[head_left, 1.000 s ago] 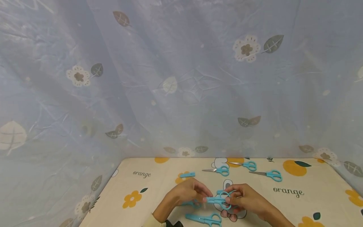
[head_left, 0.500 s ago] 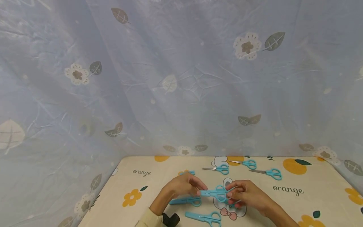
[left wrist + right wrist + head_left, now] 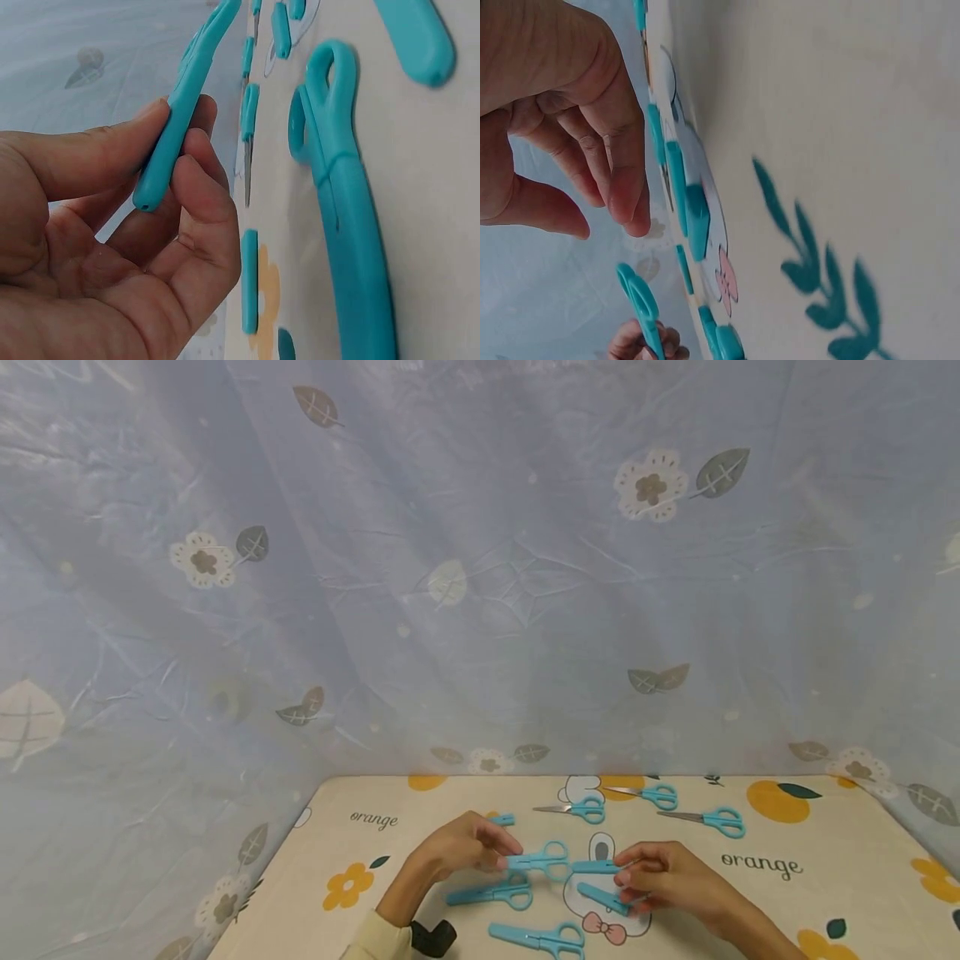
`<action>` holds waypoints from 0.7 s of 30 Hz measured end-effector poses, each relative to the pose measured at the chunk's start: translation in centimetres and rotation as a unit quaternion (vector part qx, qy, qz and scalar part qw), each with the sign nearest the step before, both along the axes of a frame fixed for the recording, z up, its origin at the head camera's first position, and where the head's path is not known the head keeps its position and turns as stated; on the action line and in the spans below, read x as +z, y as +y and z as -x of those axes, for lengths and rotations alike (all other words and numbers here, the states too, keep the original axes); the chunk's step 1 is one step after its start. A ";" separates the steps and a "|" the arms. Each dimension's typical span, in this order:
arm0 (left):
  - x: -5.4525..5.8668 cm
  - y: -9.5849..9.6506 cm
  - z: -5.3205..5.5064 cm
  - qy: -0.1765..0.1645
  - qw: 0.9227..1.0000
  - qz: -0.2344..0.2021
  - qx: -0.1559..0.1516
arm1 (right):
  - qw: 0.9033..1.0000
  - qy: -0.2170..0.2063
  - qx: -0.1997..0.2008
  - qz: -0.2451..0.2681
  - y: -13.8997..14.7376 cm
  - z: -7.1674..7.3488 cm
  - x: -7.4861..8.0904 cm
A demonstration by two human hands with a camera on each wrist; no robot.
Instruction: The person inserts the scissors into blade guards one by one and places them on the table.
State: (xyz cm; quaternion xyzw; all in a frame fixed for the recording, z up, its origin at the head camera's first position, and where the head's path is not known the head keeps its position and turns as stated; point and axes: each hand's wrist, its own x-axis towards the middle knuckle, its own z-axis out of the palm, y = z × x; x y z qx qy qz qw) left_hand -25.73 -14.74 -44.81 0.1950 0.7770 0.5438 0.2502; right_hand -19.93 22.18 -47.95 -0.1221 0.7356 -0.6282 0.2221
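My left hand (image 3: 463, 847) pinches a pair of light-blue scissors (image 3: 534, 862) by the sheath over its blades, handle loops pointing right. In the left wrist view, thumb and fingers clasp the sheath (image 3: 176, 120). My right hand (image 3: 671, 878) holds nothing; the right wrist view shows its thumb apart from its bent, relaxed fingers (image 3: 622, 180). Just left of that hand, two loose blue blade sheaths lie on the cloth, an upper sheath (image 3: 594, 867) and a slanted lower sheath (image 3: 602, 897). Two sheathed scissors, one upper (image 3: 480, 894) and one lower (image 3: 525, 937), lie below the left hand.
Three unsheathed scissors lie at the back: a left pair (image 3: 585, 810), a middle pair (image 3: 660, 796) and a right pair (image 3: 720, 821). Another sheath (image 3: 506, 819) is partly hidden behind the left hand. A patterned cloth (image 3: 420, 868) covers the table; a curtain (image 3: 480, 677) stands behind.
The left hand has carried the sheathed scissors leftward and slightly up. The right hand has come off the handle loops and moved slightly right, uncovering the two loose sheaths.
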 end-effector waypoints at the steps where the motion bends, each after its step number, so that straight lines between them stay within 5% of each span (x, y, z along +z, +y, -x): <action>1: -0.1 -0.2 0.1 -0.003 1.000 -0.002 0.002 | 1.000 0.002 0.000 -0.002 0.3 0.0 -0.1; 21: -1.9 -3.2 0.9 -0.020 0.999 0.001 0.047 | 0.999 -0.019 -0.034 -0.037 3.3 -0.2 -0.5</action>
